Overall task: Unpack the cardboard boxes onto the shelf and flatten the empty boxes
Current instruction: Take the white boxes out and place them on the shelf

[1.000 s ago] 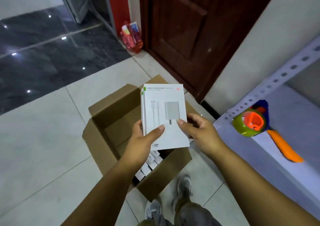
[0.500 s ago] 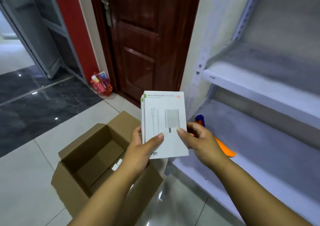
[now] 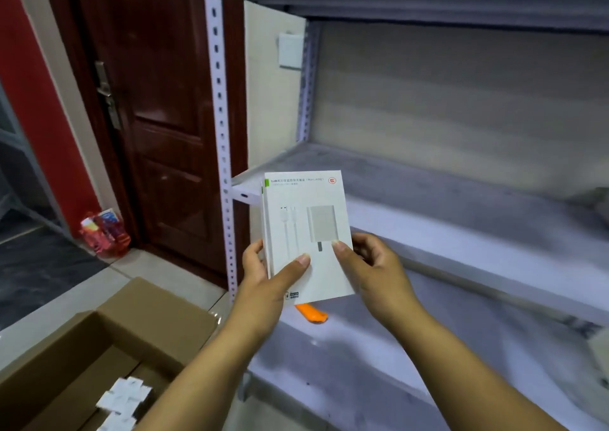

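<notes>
I hold a small stack of white charger boxes (image 3: pixel 308 219) upright in front of the grey metal shelf (image 3: pixel 461 206). My left hand (image 3: pixel 270 275) grips the stack's lower left side, thumb across the front. My right hand (image 3: pixel 369 272) grips its lower right side, thumb on the front. The stack is level with the middle shelf board, near its left end. The open cardboard box (image 3: pixel 108 341) stands on the floor at lower left, with several small white boxes (image 3: pixel 123 401) still inside.
An orange toy piece (image 3: pixel 313 313) lies on the lower shelf board just under the held stack. The perforated shelf upright (image 3: pixel 221 133) rises left of my hands. A dark wooden door (image 3: pixel 158 100) and a red bag (image 3: pixel 105 232) on the floor lie behind.
I have lifted the stack away from the cardboard box and up toward the shelf, and my view has turned right and upward. Both hands keep the same grip.
</notes>
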Available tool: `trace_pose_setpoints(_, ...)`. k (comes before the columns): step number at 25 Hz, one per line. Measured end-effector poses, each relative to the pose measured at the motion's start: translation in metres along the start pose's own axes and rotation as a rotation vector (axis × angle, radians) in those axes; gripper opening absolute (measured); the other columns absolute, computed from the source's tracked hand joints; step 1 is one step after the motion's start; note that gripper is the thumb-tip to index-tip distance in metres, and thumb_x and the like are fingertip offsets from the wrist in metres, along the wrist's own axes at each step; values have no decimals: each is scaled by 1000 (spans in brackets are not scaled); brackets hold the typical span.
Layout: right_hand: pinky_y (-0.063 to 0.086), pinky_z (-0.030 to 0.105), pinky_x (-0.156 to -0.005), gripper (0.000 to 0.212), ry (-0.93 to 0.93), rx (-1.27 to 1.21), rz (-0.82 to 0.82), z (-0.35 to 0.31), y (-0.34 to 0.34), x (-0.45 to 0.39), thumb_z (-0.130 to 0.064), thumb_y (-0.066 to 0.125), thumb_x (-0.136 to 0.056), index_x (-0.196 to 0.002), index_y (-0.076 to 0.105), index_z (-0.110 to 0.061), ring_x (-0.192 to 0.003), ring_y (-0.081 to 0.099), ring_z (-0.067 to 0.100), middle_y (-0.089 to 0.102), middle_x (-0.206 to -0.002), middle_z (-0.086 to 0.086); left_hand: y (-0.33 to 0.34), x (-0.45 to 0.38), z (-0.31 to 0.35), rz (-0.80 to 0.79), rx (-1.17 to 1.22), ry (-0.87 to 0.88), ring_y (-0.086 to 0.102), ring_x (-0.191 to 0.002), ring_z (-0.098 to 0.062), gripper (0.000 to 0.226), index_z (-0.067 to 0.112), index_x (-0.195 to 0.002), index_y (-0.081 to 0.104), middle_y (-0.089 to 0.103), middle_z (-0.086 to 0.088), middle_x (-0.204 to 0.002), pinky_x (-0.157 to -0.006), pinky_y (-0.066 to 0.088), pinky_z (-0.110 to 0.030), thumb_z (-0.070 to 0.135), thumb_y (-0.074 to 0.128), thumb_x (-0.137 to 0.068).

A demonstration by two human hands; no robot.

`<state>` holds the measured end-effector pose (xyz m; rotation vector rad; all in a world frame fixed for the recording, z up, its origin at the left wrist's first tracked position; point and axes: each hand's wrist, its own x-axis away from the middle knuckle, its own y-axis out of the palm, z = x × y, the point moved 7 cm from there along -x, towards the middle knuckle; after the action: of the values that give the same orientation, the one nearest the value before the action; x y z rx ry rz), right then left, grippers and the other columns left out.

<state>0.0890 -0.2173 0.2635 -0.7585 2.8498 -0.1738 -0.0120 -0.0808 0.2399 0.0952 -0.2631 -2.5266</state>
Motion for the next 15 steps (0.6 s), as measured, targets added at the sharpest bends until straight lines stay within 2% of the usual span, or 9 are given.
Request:
trace_pose_setpoints(2, 54, 30, -78, 20, -15, 2, 69, -4, -34, 5, -34, 63, -91, -109, 60, -24, -98, 66, 14, 70, -106, -6, 33, 2, 6, -37, 16, 17, 63, -97, -14, 93, 23, -134, 32, 59, 4, -120, -54, 56, -29, 36, 85, -58)
trace_pose_setpoints(4, 56, 34, -82, 19, -27, 3, 137, -10, -70, 11, -35, 63, -90, -106, 60, -25, -98, 66, 14, 70, -106, -6, 68, 3, 10, -75, 1, 25, 62, -98, -11, 88, 25, -133, 33, 59, 7, -119, -64, 57, -34, 38, 84, -61)
trace_pose_setpoints(6, 56, 29, -78, 20, -35, 15, 200, -17, -104, 15, -36, 63, -90, -106, 60, -24, -96, 67, 13, 70, -104, -7, 103, 2, 14, -124, -27, 28, 62, -95, -8, 74, 28, -130, 34, 60, 12, -113, -75, 56, -42, 35, 80, -72)
trace_pose_setpoints(7, 55, 24, -73, 20, -40, 21, 226, -19, -119, 17, -36, 63, -90, -106, 60, -24, -94, 67, 11, 70, -103, -8, 119, 1, 17, -141, -28, 29, 62, -94, -5, 67, 26, -130, 35, 59, 14, -110, -75, 55, -38, 31, 77, -77)
trace_pose_setpoints(9, 51, 16, -66, 22, -47, 39, 282, -25, -145, 19, -37, 61, -91, -107, 60, -23, -91, 67, 8, 69, -102, -9, 146, -6, 20, -190, -27, 45, 61, -93, -3, 57, 24, -127, 36, 59, 14, -107, -72, 51, -24, 26, 70, -82)
trace_pose_setpoints(12, 50, 14, -64, 23, -52, 77, 376, -30, -181, 18, -39, 59, -91, -107, 59, -22, -89, 66, 7, 69, -100, -10, 188, -19, 20, -285, -60, 49, 63, -97, -10, 52, 27, -120, 37, 61, 8, -112, -73, 49, -23, 31, 70, -80)
trace_pose_setpoints(15, 51, 16, -65, 19, -47, 83, 456, -30, -215, 12, -38, 58, -92, -105, 60, -23, -85, 67, 5, 70, -98, -11, 226, -32, 21, -370, -136, 51, 63, -97, -8, 53, 29, -121, 37, 61, 12, -113, -66, 47, -18, 38, 70, -80)
